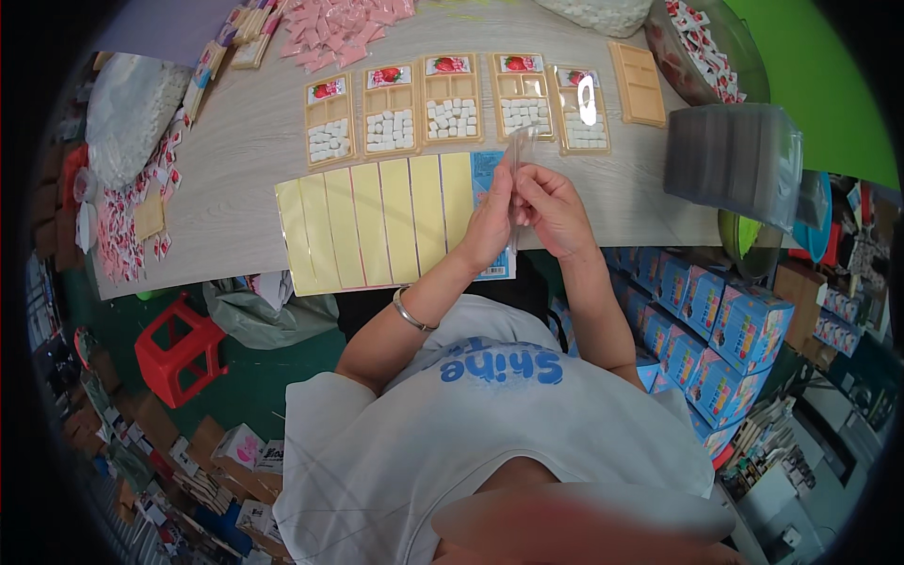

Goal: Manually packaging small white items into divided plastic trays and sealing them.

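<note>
My left hand (489,218) and my right hand (557,209) are close together at the table's front edge, fingers closed on a thin clear plastic cover (521,146) seen nearly edge-on. Its lower part is mostly hidden by my fingers. Beneath my left hand lies a fanned row of overlapping yellow cards (365,226), with a blue printed card (485,168) at its right end. Beyond my hands stand several tan compartment trays (391,139) holding white marshmallow-like pieces and red strawberry packets. The rightmost filled tray (583,141) has a shiny glare on its top.
An unfilled tan tray (637,83) lies farther right, before a bowl of small packets (692,71). A stack of clear plastic covers (730,160) stands at the right edge. Pink sachets (330,28) are heaped at the back; a white-filled bag (137,118) sits left.
</note>
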### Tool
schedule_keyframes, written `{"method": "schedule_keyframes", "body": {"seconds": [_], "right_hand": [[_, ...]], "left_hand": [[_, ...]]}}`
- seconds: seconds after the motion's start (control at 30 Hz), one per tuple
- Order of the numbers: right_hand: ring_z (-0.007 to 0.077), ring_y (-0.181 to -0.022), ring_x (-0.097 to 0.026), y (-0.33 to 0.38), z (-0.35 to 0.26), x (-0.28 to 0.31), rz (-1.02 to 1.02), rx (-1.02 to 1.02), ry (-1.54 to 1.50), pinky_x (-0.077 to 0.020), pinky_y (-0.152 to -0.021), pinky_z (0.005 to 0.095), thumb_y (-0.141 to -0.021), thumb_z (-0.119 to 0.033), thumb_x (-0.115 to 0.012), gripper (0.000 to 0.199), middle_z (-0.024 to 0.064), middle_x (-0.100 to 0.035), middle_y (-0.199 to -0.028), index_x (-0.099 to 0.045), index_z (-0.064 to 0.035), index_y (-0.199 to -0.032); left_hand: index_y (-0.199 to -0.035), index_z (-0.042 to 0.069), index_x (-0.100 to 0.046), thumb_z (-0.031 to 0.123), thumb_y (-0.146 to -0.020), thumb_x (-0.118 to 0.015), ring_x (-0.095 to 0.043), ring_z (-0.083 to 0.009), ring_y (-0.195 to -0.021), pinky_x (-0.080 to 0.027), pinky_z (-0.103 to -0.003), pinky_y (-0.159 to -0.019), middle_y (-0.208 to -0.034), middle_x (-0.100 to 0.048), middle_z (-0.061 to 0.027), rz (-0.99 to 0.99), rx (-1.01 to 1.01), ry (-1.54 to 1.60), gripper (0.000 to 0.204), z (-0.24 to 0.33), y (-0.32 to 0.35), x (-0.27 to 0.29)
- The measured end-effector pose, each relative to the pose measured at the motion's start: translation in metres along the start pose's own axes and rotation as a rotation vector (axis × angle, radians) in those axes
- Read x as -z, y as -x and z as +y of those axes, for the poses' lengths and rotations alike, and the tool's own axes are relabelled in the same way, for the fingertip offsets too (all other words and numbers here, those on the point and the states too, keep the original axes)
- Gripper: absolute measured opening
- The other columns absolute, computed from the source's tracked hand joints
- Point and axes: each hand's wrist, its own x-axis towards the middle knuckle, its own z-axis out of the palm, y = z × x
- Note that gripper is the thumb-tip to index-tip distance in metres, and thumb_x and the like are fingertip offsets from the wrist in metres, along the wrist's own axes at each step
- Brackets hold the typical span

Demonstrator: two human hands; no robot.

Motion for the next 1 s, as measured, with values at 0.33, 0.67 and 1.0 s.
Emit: {"method": "schedule_keyframes", "body": {"seconds": [0.33,0.67,1.0], "right_hand": [[0.0061,-0.067,-0.055,0.005,0.000,0.000,0.002,0.060,0.046,-0.0462,-0.061,0.0204,-0.101,-0.018,-0.064,0.013,-0.0012,-0.062,-0.084,-0.066,-0.0057,-0.097],[0.0069,-0.067,-0.055,0.006,0.000,0.000,-0.017,0.052,-0.017,-0.0457,-0.061,0.0206,-0.101,-0.020,-0.065,0.015,-0.0008,-0.061,-0.083,-0.065,-0.0048,-0.098],[0.0069,-0.068,-0.057,0.006,0.001,0.000,0.050,0.044,0.081,-0.0459,-0.060,0.0196,-0.101,-0.013,-0.063,0.011,0.0005,-0.064,-0.086,-0.068,-0.0030,-0.103]], "left_hand": [[-0.165,0.014,-0.018,0.058,-0.110,-0.016,-0.038,-0.0070,-0.078,-0.038,-0.022,-0.072,-0.095,-0.046,0.0051,-0.013,-0.005,-0.033,0.071,0.001,0.002,-0.002],[-0.165,0.014,-0.017,0.057,-0.110,-0.017,-0.039,-0.0065,-0.079,-0.038,-0.021,-0.072,-0.091,-0.042,0.0052,-0.035,-0.006,0.040,0.069,-0.001,0.002,-0.001],[-0.165,0.011,-0.013,0.061,-0.109,-0.020,-0.044,-0.0085,-0.089,-0.039,-0.022,-0.079,-0.117,-0.050,0.0009,-0.137,0.036,0.073,0.076,-0.014,-0.001,0.015]]}}
